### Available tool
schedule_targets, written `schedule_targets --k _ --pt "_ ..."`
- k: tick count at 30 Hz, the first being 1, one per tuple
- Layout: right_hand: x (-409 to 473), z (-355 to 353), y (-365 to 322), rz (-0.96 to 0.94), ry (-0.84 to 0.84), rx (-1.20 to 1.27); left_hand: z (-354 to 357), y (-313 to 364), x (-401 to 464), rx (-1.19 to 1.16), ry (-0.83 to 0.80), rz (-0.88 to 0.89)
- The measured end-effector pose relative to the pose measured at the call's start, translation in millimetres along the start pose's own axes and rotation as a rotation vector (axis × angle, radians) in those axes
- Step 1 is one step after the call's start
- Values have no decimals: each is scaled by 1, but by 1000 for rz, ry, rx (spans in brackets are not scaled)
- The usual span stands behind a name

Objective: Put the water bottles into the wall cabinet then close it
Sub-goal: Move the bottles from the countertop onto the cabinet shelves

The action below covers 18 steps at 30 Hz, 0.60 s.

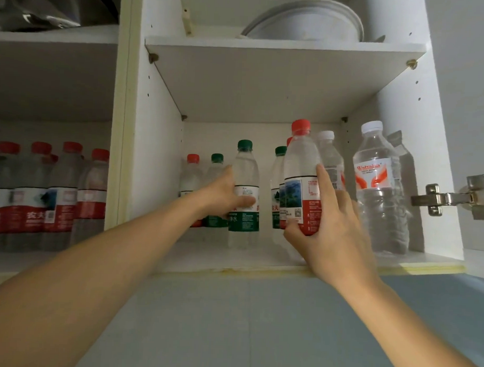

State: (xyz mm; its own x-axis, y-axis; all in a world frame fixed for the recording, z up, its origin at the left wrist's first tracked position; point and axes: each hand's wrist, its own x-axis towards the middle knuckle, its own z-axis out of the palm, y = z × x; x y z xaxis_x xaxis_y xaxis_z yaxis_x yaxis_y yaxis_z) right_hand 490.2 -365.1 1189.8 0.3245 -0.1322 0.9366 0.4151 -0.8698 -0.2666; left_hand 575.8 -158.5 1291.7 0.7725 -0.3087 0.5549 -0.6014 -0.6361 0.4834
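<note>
Inside the open white wall cabinet (pixel 159 158), on its lower shelf, both arms reach up and forward. The left hand (pixel 224 195) wraps its fingers around the clear plastic green-capped water bottle (pixel 244 194), thumb across the label, with the bottle upright on the shelf. Right of that bottle, the right hand (pixel 330 227) holds the clear red-capped water bottle (pixel 301 180) by its lower half, fingers clamped on it, forefinger stretched up the label. More small bottles stand behind that green-capped bottle. Farther right stands a larger clear white-capped bottle (pixel 378 188), beside a metal door hinge (pixel 451 197). White plates (pixel 304 20) rest on the upper shelf.
</note>
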Motion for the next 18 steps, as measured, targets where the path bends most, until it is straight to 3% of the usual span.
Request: schedule_targets --k 14,18 --pt "1 4 4 -26 13 23 33 -18 28 7 115 -93" --pt "0 3 4 -22 10 24 33 -16 24 214 119 -34"
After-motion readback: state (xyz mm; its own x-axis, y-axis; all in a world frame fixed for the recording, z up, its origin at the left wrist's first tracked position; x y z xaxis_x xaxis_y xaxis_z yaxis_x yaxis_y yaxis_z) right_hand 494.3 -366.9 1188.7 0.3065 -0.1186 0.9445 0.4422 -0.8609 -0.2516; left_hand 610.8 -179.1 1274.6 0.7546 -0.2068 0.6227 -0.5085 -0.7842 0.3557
